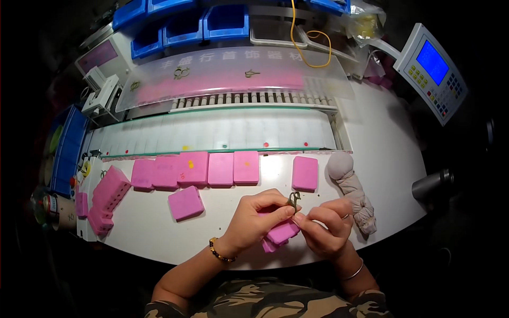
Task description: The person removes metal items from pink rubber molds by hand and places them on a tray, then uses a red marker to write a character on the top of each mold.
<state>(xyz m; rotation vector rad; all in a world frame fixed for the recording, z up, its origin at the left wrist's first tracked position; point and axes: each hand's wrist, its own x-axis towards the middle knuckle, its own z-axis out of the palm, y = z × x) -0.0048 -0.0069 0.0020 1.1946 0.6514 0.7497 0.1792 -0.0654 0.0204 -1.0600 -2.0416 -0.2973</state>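
Near the front of the white table, my left hand point(260, 218) is closed, with a small olive-green looped piece point(294, 199) pinched between thumb and forefinger. Close against it, my right hand point(324, 227) is also closed, its thumb and forefinger pressed together just below that piece. What the right fingertips grip is too small to make out. Under both hands are pink blocks point(283, 231), partly hidden by the left fingers; whether the hand bears them or they rest on the table, I cannot tell.
Several pink blocks point(220, 169) line the glass-edged tray point(212, 132); others stack at left point(110, 191). One loose block point(186, 203) lies left of my hands. A cloth-wrapped tool point(354, 193) lies right. Beyond are a frosted cover point(212, 66), blue bins point(183, 27) and keypad screen point(432, 69).
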